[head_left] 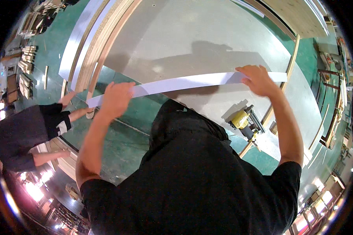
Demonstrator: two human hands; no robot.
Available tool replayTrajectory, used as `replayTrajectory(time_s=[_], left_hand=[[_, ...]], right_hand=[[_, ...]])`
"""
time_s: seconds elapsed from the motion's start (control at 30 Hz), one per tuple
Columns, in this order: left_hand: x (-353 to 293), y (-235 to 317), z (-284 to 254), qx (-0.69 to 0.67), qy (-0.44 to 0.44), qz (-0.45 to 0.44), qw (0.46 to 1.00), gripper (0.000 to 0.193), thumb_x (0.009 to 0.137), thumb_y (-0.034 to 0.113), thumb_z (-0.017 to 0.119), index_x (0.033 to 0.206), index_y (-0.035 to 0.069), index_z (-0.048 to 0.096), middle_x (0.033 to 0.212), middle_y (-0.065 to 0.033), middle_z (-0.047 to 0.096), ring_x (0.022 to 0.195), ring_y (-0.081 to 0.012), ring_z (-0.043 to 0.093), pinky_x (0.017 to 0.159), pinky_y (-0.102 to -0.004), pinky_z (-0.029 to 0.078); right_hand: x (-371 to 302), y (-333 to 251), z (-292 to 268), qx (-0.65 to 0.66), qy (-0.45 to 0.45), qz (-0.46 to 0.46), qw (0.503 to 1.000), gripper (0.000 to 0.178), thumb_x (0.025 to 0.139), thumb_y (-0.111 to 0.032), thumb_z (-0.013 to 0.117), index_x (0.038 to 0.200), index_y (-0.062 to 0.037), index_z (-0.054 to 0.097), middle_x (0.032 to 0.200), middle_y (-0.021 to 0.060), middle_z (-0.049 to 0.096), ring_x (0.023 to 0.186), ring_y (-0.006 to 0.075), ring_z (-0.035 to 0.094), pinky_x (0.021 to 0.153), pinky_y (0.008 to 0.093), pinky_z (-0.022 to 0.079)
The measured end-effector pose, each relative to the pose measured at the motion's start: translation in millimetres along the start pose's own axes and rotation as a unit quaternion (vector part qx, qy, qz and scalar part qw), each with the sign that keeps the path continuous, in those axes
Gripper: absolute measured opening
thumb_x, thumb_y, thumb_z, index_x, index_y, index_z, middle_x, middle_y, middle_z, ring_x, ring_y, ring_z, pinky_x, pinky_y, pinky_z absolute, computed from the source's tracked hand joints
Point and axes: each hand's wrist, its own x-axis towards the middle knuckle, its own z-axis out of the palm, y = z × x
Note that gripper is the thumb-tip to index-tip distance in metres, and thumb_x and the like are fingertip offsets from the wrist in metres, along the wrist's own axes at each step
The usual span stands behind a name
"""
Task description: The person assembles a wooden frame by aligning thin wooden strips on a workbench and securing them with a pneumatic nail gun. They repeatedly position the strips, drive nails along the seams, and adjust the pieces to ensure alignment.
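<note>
A long, narrow white strip [188, 81] stretches across in front of me, over part of a large grey panel [164, 39]. Toward its left end, my left hand [117, 100] grips it with the fingers over the far edge. My right hand [258, 81] is closed around it near the other end, and a short length sticks out past the hand. A yellow and black nail gun [244, 122] lies on the panel below my right forearm, apart from both hands.
Long boards [102, 43] are stacked at the left of the panel. On the far left a co-worker [27, 133] in dark clothes reaches toward those boards. Pale wooden panels [296, 15] sit at the far right. Wood pieces [26, 58] lie on the green floor [51, 70].
</note>
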Motion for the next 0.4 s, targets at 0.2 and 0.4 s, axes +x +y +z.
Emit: replayTrajectory(time_s=[0.2, 0.4], left_hand=[[1.7, 52.0, -5.3, 0.052, 0.133, -0.053, 0.988, 0.07, 0.092, 0.055, 0.069, 0.146, 0.013, 0.056, 0.129, -0.0095, 0.059, 0.119, -0.033, 0.055, 0.11, -0.0531, 0.035], [67.0, 4.3, -28.4, 0.021, 0.066, -0.077, 0.995, 0.064, 0.095, 0.054, 0.069, 0.147, 0.019, 0.056, 0.138, -0.0144, 0.057, 0.124, -0.0356, 0.055, 0.109, -0.0518, 0.038]], right_hand=[[-11.8, -39.6, 7.1, -0.124, 0.144, 0.014, 0.982, 0.072, 0.092, -0.06, 0.068, 0.148, -0.0183, 0.054, 0.128, 0.0155, 0.061, 0.126, 0.0344, 0.057, 0.114, 0.0589, 0.035], [63.5, -13.8, -21.9, -0.094, 0.115, 0.019, 0.989, 0.07, 0.092, -0.066, 0.066, 0.145, -0.0196, 0.059, 0.125, 0.0164, 0.064, 0.12, 0.0317, 0.063, 0.105, 0.052, 0.044]])
